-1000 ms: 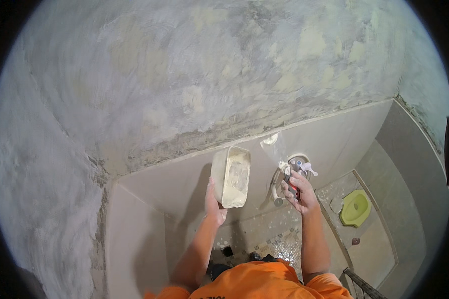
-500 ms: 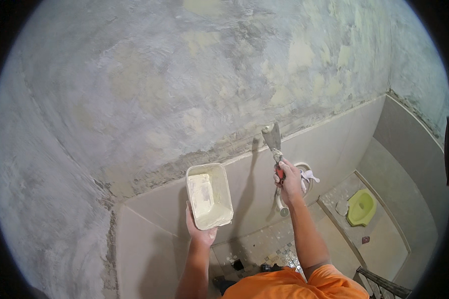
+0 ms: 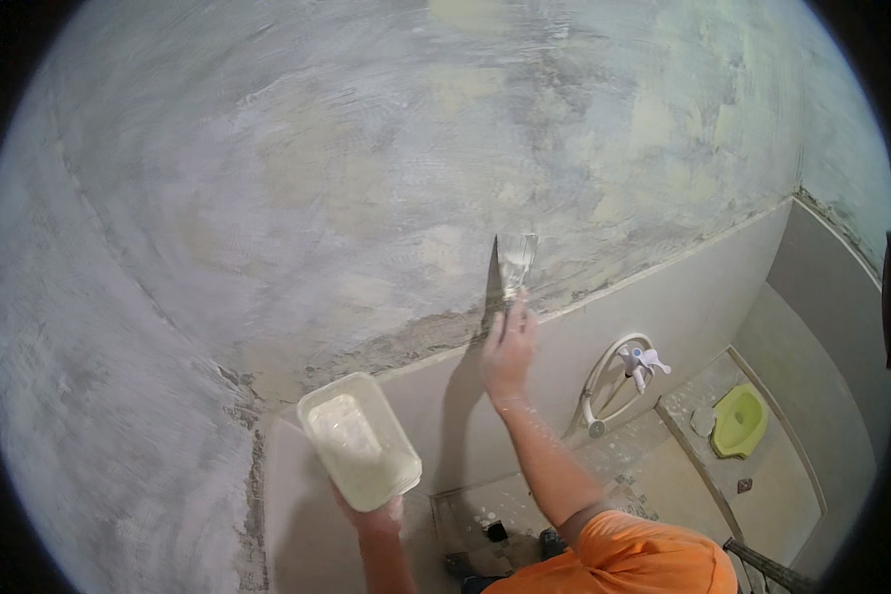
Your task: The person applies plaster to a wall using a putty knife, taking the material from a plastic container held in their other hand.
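My right hand [image 3: 510, 356] grips a putty knife [image 3: 516, 259], its blade raised against the plastered wall [image 3: 346, 198] just above the tile edge. The blade looks slightly blurred, and my fingers hide most of the handle. Lower left, my left hand [image 3: 371, 510] supports a pale plastic tub [image 3: 403, 465] from beneath, most of its fingers behind the tub. Cream-coloured putty [image 3: 346, 424] coats the inside of the tub, which tilts with its opening toward the wall. The wall is grey and patchy, with paler yellowish smears.
Grey tiling [image 3: 703, 262] lines the lower wall. A hose and white tap [image 3: 643, 366] are mounted on it. On a raised step at the right sits a yellow-green squat toilet [image 3: 740, 424]. A dark rail [image 3: 767, 566] stands lower right, and a square dark hole [image 3: 496, 532] lies in the floor.
The putty knife has moved left and now meets the wall, where before it stood off with its blade up. The tub has shifted left and lower. The view has also shifted.
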Tool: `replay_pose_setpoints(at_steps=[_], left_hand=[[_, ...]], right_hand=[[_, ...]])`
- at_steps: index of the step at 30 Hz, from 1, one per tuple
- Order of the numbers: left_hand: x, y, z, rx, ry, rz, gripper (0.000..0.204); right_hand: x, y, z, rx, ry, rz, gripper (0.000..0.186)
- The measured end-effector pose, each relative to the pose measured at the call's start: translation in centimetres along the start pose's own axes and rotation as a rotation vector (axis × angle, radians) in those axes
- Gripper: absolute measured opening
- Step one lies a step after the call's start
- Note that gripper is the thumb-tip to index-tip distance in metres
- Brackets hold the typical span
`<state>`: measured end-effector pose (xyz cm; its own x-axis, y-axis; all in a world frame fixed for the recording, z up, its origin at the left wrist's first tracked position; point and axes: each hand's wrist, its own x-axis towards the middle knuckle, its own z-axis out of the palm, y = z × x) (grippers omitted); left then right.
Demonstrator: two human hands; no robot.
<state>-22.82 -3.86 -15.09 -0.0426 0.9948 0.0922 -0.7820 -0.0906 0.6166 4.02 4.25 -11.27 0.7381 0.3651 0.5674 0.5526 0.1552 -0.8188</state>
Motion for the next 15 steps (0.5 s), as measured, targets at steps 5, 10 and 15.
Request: replay_pose_setpoints(at_steps=[5,10,15], left_hand=[[-0.8,4.9,-2.3,-0.045,0.017,0.038,0.057],[0.3,5.4,-4.8,0.48,0.048,0.194,0.061],[1.7,6.0,-3.3,0.131,0.068,0.004,0.063]], right_hand=[[-6.7,-4.8,6.1,-0.014,-0.29,0.197,0.06],[-12.7,-2.8,3.9,-0.022,-0.322,-0.033,0.059],[-4.9,-2.0,-1.8,0.098,0.052,0.025,0.043]])
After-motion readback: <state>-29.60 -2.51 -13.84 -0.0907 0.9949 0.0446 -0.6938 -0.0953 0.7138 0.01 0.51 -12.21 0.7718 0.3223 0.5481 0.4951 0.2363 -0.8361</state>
